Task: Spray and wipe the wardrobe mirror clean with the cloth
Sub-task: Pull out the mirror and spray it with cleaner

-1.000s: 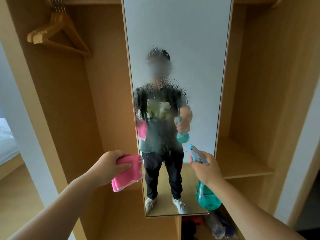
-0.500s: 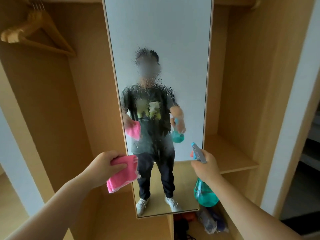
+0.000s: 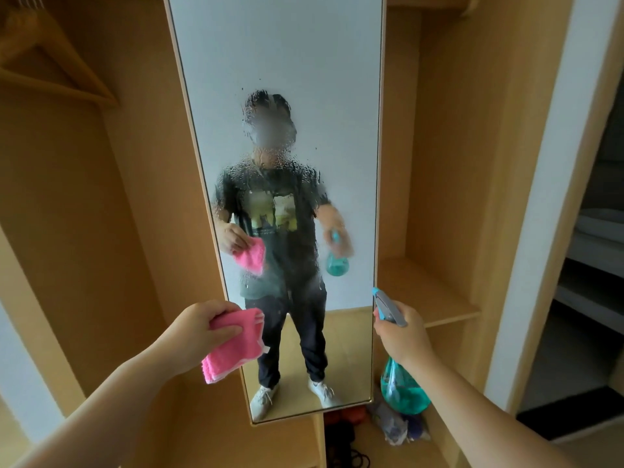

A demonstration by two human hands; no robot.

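Left hand (image 3: 199, 329): fingers and thumb curled round a folded pink cloth (image 3: 236, 346), which is held up across the lower left edge of the mirror (image 3: 280, 79); whether the cloth touches the glass cannot be told. Right hand (image 3: 401, 336): clasped round the neck of a spray bottle (image 3: 400, 388), its blue-grey trigger head rising above the knuckles and aimed at the glass, its clear body of teal liquid hanging below the hand, just beside the mirror's lower right corner. Mirror: tall, narrow and upright in a thin gold-coloured frame, fixed to the central partition of the wardrobe (image 3: 449, 163). Droplets (image 3: 270, 184) and runs cover its middle band. The reflection shows a standing person holding the same cloth and bottle. Wardrobe: light wood, with open compartments on both sides of the mirror. Left compartment: wooden hangers (image 3: 50, 62) at the top. Right compartment: one shelf (image 3: 425, 295) level with the bottle's head. Floor of the wardrobe, below the mirror: crumpled plastic bags (image 3: 395, 430) and dark cords (image 3: 341, 444), details indistinct.
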